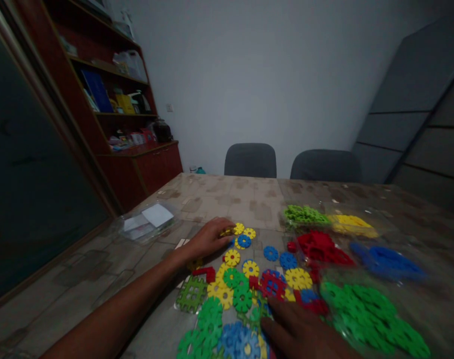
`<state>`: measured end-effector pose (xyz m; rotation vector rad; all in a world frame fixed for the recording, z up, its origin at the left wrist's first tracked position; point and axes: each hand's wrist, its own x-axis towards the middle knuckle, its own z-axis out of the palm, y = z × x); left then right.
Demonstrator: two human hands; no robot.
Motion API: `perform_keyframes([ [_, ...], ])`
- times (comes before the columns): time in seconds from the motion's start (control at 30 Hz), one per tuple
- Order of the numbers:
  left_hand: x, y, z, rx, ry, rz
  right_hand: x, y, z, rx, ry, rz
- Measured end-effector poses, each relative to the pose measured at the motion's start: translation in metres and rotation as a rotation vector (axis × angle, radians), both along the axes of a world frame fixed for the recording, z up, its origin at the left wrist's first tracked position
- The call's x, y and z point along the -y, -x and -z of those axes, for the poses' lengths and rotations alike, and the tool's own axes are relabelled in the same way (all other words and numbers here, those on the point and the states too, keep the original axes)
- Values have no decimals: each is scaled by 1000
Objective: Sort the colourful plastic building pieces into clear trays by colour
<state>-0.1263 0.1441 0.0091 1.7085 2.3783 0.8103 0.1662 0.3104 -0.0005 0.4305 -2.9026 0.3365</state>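
My left hand (212, 237) reaches over the far left of a spread of plastic building pieces, its fingers and thumb curled round a yellow notched disc (226, 232). Beside its fingertips lie other yellow discs (239, 229) and a blue disc (244, 242). Lower right, my right hand (300, 326) is slightly blurred, fingers apart over the near pieces, by a red square grid piece (273, 285) and green discs (242, 297). Whether its fingertips touch any piece I cannot tell. Near my left forearm are a red angled piece (205, 273) and an olive-green square grid piece (191, 294).
On the right, clear bags or trays hold sorted pieces: light green (305, 215), yellow (352, 225), red (322, 247), blue (387, 262) and green (372, 314). A clear packet with white papers (148, 221) lies left. Two grey chairs (250, 159) stand behind the table.
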Motion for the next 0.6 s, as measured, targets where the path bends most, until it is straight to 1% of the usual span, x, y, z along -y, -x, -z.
perform_keyframes([
  [0.07, 0, -5, -4, 15, 33, 102, 2, 2, 5, 43, 19, -8],
  [0.13, 1, -10, -9, 36, 72, 209, 4, 4, 5, 61, 37, -19],
  [0.2, 2, -15, -13, 68, 115, 264, 6, 6, 1, 41, 8, -36],
  [0.3, 2, -20, -18, 106, 169, 231, 9, 9, -3, 36, -34, -64],
  [0.4, 2, -24, -22, 115, 189, 176, 8, 9, -5, 49, -11, -72],
  [0.5, 2, -27, -27, 138, 205, 137, 4, 10, -9, 40, 9, -7],
  [0.6, 5, -30, -36, 174, 239, 142, 0, 11, -16, 62, 34, 34],
])
